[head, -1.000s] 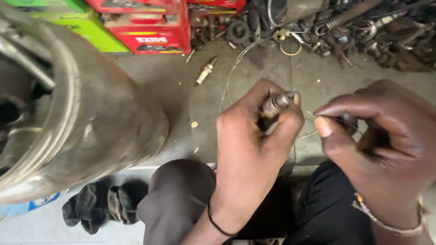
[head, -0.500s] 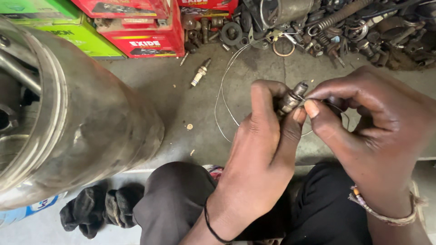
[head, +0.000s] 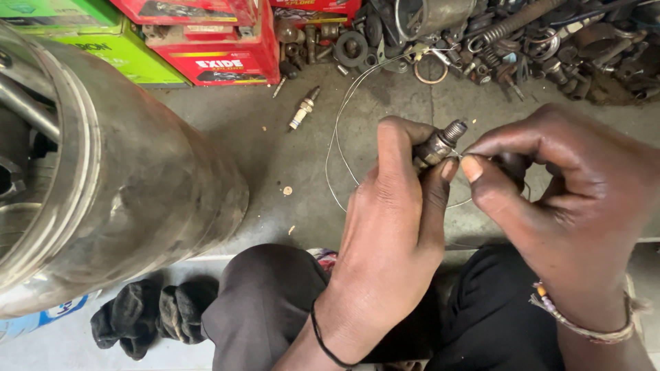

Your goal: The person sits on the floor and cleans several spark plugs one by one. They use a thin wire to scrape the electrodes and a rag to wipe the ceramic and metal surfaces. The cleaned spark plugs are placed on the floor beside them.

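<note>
My left hand grips a spark plug between thumb and fingers, its threaded end pointing up and to the right. My right hand pinches a thin steel wire right at the plug's side, thumb and forefinger pressed together. The wire loops away over the concrete floor toward the far scrap pile. Both hands hover above my knees in dark trousers.
A large metal cylinder fills the left. A second spark plug lies on the floor beyond. Red and green battery boxes stand at the back left, a heap of metal parts at the back right. Dark gloves lie lower left.
Both hands have drawn closer together and up in view. The right thumb and forefinger now pinch the wire right against the spark plug, where earlier they were a little apart from it.
</note>
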